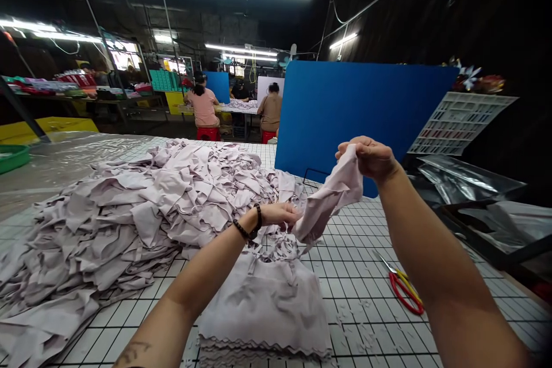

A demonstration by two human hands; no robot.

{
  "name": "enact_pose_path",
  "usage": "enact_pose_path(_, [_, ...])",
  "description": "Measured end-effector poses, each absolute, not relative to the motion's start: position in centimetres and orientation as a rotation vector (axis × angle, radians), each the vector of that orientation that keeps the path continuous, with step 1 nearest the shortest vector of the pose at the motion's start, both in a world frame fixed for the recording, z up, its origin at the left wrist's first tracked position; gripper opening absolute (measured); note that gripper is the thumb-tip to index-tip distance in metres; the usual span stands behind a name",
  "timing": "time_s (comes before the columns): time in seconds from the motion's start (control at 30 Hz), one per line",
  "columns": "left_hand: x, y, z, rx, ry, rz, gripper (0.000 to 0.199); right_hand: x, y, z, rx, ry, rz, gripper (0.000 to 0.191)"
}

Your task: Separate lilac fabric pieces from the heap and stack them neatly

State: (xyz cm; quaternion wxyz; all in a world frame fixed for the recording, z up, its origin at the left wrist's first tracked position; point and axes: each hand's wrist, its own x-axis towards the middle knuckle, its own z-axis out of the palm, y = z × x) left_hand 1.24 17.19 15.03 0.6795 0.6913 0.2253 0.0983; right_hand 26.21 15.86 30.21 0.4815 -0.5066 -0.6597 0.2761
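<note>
The person holds one pale lilac fabric piece (330, 198) up in the air above the neat stack of cut pieces (267, 305) that lies on the gridded cutting mat (353, 276). The right hand (371, 156) is clenched around the top corner of the piece, raised high above the stack, so the cloth hangs down and opens out under its own weight. The left hand (280, 214), with a dark bead bracelet (250, 227) at the wrist, pinches the lower end of the same piece just above the far edge of the stack; its fingertips are partly hidden by the cloth, but they look closed on it. Held between two hands like this, the piece is stretched slantwise and its edges can be looked over.

The stack has its scalloped edges lined up toward the person, which suggests pieces are laid there one on another. To the left of the stack, touching its far corner, sprawls a large loose heap of the same lilac pieces (129, 213). To the right of the stack, apart from it, lie red-handled scissors (403, 287) with small snippets scattered near them. Beyond the stack stands an upright blue board (345, 109), and far behind it two other people sit at another table.
</note>
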Motion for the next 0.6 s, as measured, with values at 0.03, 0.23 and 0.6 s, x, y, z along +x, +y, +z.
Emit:
enact_pose_path(0.03, [1.1,17.3,14.9,1.554,0.5,0.264,0.019,26.7,15.9,29.9,-1.212,-1.607,0.686,0.048])
enact_pose_path(0.23, [-2.0,19.6,18.1,1.427,0.617,1.05,0.021,31.0,15.4,28.5,-1.16,-1.665,0.848,0.043])
enact_pose_path(0.6, [-6.4,15.2,29.0,1.999,0.576,0.482,0.023,29.3,17.3,26.9,-1.36,-1.999,0.39,0.038])
